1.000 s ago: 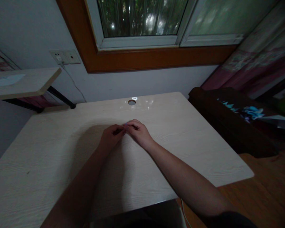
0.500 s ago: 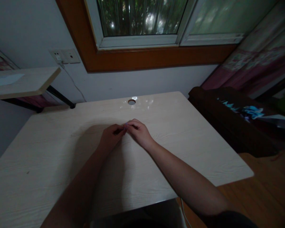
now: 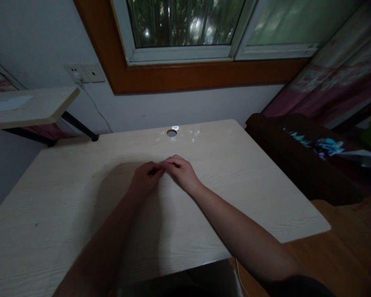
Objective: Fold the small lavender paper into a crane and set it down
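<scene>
My left hand (image 3: 146, 177) and my right hand (image 3: 182, 172) rest together at the middle of a pale wooden desk (image 3: 80, 206). Their fingertips meet in a pinch near the desk's centre. Both hands have the fingers curled and pressed together on something very small. That thing is hidden between the fingertips and too small and dim to name. Both forearms stretch out from the near edge of the desk.
A round cable hole (image 3: 171, 133) lies near the desk's far edge. A shelf (image 3: 31, 108) juts out at the left below a wall socket (image 3: 84, 74). A dark wooden piece of furniture (image 3: 297, 152) stands to the right, under a window (image 3: 185, 24).
A faint pale speck between the fingertips in the earlier frames no longer shows. The hands stay in nearly the same place.
</scene>
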A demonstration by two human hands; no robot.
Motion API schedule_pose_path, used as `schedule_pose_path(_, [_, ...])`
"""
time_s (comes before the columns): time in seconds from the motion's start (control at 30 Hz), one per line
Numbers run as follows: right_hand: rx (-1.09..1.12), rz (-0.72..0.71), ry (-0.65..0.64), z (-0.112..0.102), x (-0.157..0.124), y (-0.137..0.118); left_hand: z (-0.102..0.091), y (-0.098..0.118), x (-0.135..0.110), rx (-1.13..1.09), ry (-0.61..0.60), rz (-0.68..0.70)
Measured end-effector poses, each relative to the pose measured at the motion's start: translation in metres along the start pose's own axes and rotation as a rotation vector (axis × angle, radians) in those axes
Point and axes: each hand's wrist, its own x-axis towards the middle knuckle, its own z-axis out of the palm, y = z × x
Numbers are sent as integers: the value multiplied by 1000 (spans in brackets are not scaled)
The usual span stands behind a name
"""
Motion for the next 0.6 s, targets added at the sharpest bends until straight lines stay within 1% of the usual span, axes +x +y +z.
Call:
schedule_pose_path(0.3, [8, 10, -22, -1, 0, -4, -2, 3, 0, -21, -10, -45])
schedule_pose_path(0.6, [-14, 5, -11, -2, 0, -3, 0, -4, 1, -75, -30, -84])
